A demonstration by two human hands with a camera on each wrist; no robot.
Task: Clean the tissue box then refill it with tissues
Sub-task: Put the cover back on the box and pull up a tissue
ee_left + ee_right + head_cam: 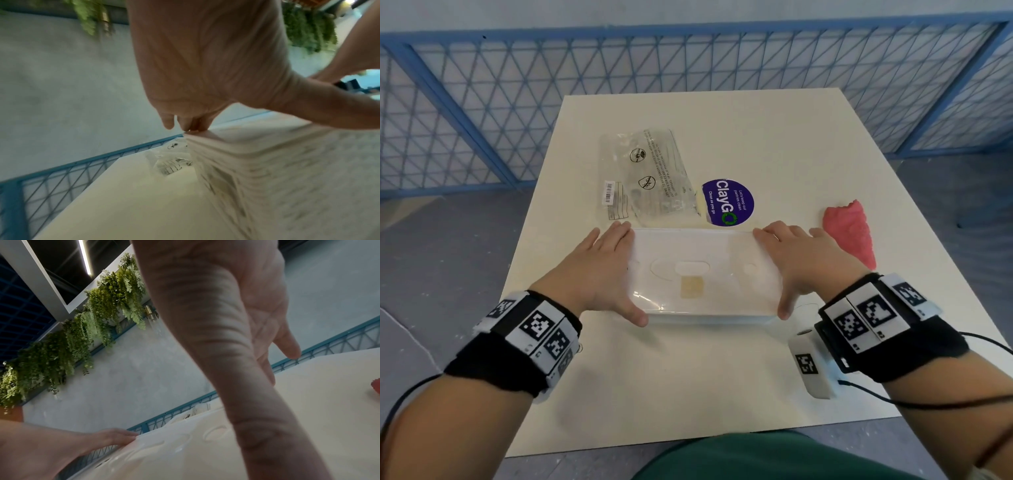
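The white rectangular tissue pack in clear plastic wrap point(705, 274) lies flat near the middle of the cream counter point(791, 144). The left hand point(599, 270) and right hand point(801, 263) hold its two short ends, fingers over the far edge and thumbs at the near edge, probably to steady or lift it. The pink crumpled cloth point(851, 233) rests to the right, likely set aside after wiping. No tissue box is visible.
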